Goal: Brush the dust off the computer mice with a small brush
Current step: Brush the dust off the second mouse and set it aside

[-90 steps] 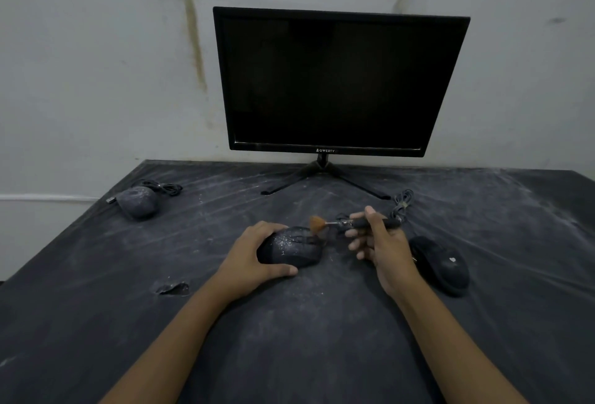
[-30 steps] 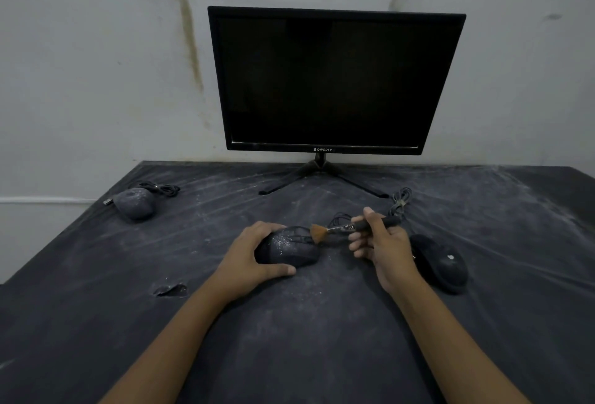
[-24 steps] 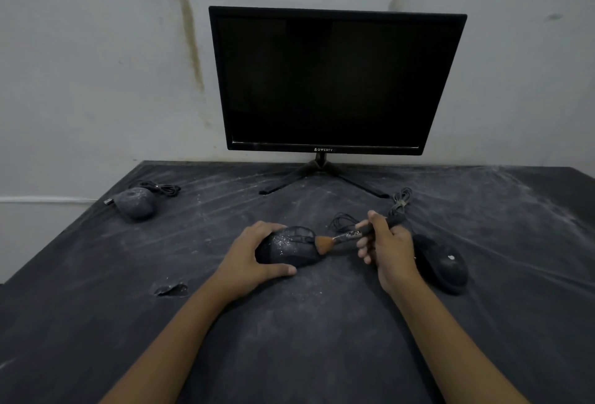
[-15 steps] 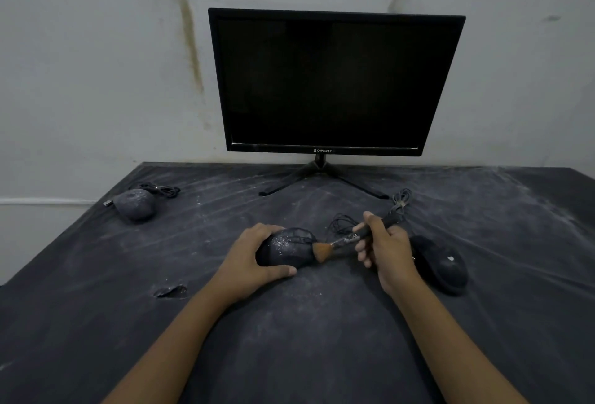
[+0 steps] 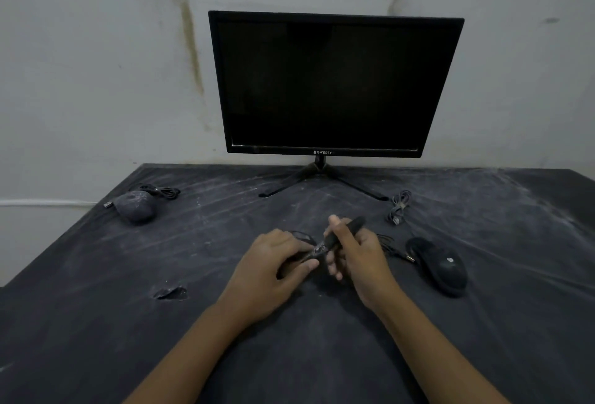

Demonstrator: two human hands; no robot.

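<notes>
Head view. Pins the middle mouse [image 5: 288, 268] to the dusty table [image 5: 96, 313] under the left hand [image 5: 270, 262], fingers curled over its back and thumb tucked along the near edge, presumably to stop it skidding under the strokes. Hides nearly all of it that way, showing just a dark sliver between thumb and fingers.

Pinches the small brush [image 5: 352, 226] in the right hand [image 5: 360, 258], with the handle tilted up toward the far right and the head aimed down-left at the left fingertips, likely working the mouse's right flank. Cannot tell whether bristles meet the shell, since the fingers cover the tip.

Leaves a dust-grey mouse [image 5: 135, 207] well apart at the far left, seemingly not yet brushed, and a black mouse [image 5: 441, 266] near the right hand but apart from it, seemingly cleaner. Faces a dark monitor [image 5: 335, 81] at the far edge.
</notes>
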